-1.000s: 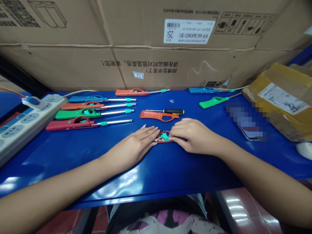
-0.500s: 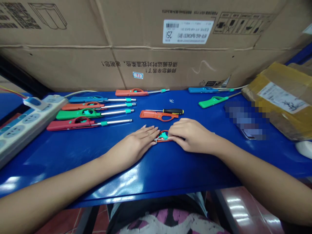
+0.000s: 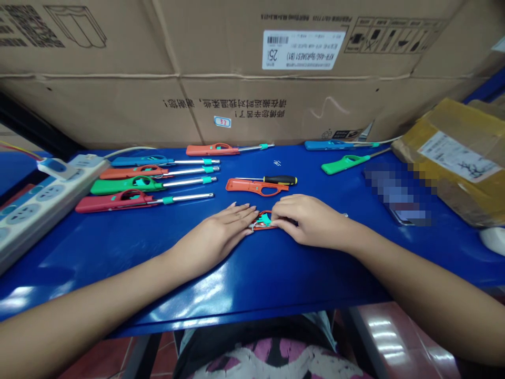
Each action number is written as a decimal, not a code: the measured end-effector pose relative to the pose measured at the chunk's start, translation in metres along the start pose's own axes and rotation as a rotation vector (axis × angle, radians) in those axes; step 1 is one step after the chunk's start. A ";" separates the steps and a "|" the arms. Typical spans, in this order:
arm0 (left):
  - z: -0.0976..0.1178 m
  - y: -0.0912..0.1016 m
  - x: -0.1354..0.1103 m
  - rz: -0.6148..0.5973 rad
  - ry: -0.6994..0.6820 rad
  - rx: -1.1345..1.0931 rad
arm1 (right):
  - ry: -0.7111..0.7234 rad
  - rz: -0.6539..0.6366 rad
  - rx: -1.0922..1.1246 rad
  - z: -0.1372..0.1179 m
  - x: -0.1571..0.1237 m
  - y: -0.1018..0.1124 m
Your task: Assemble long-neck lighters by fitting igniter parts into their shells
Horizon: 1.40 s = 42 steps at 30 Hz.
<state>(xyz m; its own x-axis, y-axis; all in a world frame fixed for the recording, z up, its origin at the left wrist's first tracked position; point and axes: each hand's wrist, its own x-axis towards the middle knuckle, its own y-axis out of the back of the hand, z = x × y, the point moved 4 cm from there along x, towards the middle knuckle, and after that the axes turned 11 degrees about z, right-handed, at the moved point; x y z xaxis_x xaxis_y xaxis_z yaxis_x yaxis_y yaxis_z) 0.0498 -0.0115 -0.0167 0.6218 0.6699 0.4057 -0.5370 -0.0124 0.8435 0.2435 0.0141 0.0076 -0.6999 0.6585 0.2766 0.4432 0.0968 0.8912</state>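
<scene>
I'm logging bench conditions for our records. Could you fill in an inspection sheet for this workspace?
Surface: glossy blue tabletop, with light reflections.
Job's things: opened orange lighter under both hands; orange casing half and screwdriver beyond it.
Clutter: row of four lighters at left, three more lighters farther back; small pale pieces; pixelated object at right.
Grippers: left hand over the opened lighter's left end, nearly straight; right hand bent, at its teal part; exact grips hidden.
Cables: white cable by the power strip; red and yellow wires by its plug.
Surroundings: cardboard behind; yellow-taped parcel at right; co-workers: nothing seen.
</scene>
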 end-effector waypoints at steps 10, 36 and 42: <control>0.001 0.001 0.000 0.014 -0.002 -0.001 | -0.047 0.067 0.204 0.002 0.000 0.014; 0.001 0.000 0.000 0.014 -0.048 0.040 | 0.322 0.062 -0.227 -0.010 -0.004 0.009; 0.000 0.001 0.000 0.025 -0.028 0.011 | 0.322 0.064 -0.220 -0.010 -0.005 0.005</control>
<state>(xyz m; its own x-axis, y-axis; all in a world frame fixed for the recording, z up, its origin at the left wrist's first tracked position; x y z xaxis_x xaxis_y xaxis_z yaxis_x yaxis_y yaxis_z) 0.0490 -0.0114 -0.0159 0.6240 0.6481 0.4366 -0.5466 -0.0373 0.8366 0.2441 0.0039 0.0142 -0.8301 0.3865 0.4020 0.3859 -0.1223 0.9144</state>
